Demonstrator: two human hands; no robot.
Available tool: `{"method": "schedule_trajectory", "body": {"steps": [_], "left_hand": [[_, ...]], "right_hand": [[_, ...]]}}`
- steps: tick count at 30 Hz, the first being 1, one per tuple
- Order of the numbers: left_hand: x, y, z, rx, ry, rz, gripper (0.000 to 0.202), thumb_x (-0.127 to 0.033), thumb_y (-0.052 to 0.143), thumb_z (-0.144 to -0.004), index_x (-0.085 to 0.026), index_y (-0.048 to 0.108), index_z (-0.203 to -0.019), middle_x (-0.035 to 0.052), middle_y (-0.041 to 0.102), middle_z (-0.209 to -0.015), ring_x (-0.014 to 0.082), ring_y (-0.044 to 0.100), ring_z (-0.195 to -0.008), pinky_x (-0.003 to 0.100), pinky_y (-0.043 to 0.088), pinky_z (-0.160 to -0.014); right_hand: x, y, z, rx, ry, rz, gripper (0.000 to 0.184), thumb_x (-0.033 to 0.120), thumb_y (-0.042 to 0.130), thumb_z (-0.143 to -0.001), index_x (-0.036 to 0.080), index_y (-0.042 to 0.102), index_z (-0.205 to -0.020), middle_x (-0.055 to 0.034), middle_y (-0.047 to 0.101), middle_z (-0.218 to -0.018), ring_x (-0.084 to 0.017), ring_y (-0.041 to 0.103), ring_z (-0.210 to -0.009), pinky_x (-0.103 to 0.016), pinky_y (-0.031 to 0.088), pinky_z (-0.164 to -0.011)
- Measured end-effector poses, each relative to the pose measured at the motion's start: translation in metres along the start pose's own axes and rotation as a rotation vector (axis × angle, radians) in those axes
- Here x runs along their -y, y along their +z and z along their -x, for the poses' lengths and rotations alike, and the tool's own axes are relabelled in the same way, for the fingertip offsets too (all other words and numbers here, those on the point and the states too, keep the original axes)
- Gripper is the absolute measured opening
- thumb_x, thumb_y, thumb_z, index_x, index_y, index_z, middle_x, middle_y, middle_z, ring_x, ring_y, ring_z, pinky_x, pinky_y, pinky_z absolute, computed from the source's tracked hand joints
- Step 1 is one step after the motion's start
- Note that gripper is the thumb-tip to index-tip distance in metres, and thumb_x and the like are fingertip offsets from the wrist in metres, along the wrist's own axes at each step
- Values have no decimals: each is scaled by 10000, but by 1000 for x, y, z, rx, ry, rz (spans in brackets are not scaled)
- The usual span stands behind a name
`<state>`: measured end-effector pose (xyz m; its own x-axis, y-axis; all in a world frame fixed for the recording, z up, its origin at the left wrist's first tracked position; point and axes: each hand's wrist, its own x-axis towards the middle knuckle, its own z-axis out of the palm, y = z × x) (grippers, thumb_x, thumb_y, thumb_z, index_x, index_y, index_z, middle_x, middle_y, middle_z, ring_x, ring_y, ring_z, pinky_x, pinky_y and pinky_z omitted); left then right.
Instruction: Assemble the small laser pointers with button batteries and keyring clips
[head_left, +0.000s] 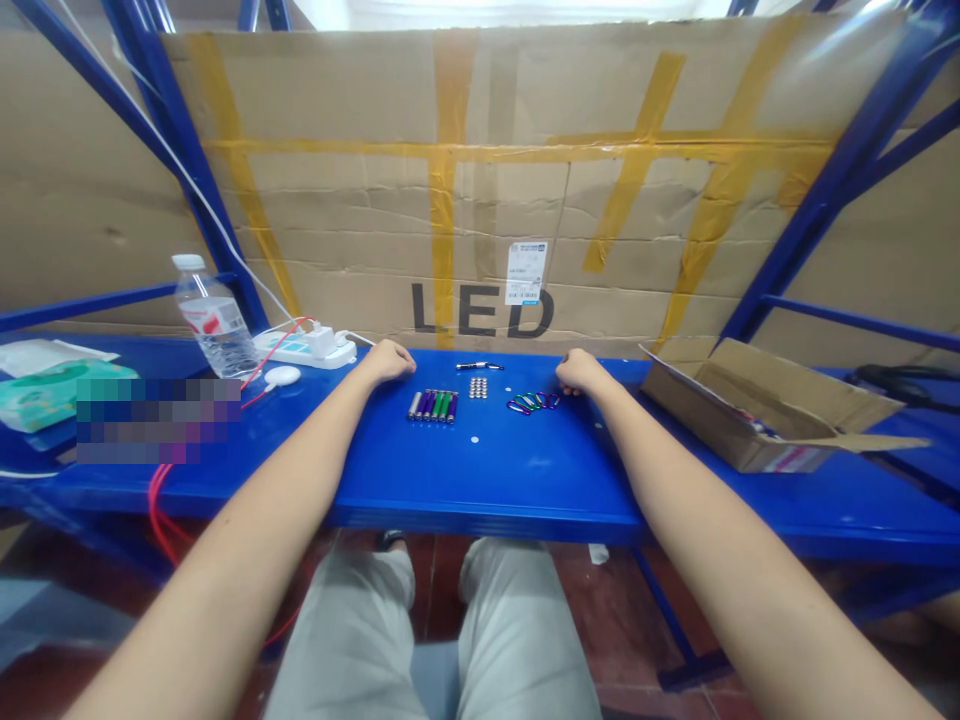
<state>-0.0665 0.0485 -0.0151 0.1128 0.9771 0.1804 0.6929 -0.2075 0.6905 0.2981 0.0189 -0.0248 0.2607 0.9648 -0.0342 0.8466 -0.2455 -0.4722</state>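
Both my arms reach out over a blue table [480, 480]. My left hand [388, 360] rests on it as a loose fist, with nothing visible in it. My right hand [579, 372] is also curled shut, knuckles down, beside a small heap of coloured carabiner clips [531, 402]. Between the hands lies a row of several small cylinders [433, 405], silver, purple and green. A cluster of small button cells [478, 387] sits behind them, and a thin dark pen-like piece [480, 366] lies further back.
An open cardboard box [765, 415] lies at the right. At the left stand a water bottle [214, 318], a white power strip [307, 348] with red and white cables, and a tissue pack [56, 390]. A taped cardboard wall marked LED [480, 200] backs the table.
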Motion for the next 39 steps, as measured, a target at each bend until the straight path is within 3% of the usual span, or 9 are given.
{"method": "schedule_trajectory", "body": {"steps": [4,14,23,30,39], "left_hand": [[-3,-6,0,237,-26,-14,124,-92,658,-526,-198,714,-558,22,687,-575,167,598,-577,269,461,-598],[-18,-13,7,443,-39,-110,133,-184,670,-538,-203,762,-631,42,735,-686,169,636,-621,229,417,-537],[-18,-10,6,474,12,-98,140,-191,645,-540,-214,761,-615,22,700,-618,150,576,-576,244,386,-540],[-15,-10,4,465,60,-109,141,-187,644,-550,-215,762,-620,18,697,-619,145,554,-573,249,412,-577],[-13,-7,4,460,-21,-88,99,-211,693,-525,-210,744,-610,25,702,-618,158,602,-586,231,393,-530]], "right_hand": [[-1,-1,0,8,8,7,96,103,574,-761,92,670,-759,-69,615,-518,-157,561,-440,-257,468,-492],[-3,-7,4,34,59,79,110,150,596,-785,83,678,-752,-93,614,-530,-184,586,-464,-287,476,-494],[-1,-19,22,121,86,211,104,217,658,-781,117,664,-752,-73,564,-515,-195,578,-526,-292,427,-515],[-13,-25,12,198,64,296,127,218,616,-798,105,661,-762,-73,545,-518,-205,558,-529,-315,414,-522],[-26,-27,3,249,54,253,41,160,607,-776,122,621,-769,-61,576,-567,-162,509,-463,-313,460,-504]]}}
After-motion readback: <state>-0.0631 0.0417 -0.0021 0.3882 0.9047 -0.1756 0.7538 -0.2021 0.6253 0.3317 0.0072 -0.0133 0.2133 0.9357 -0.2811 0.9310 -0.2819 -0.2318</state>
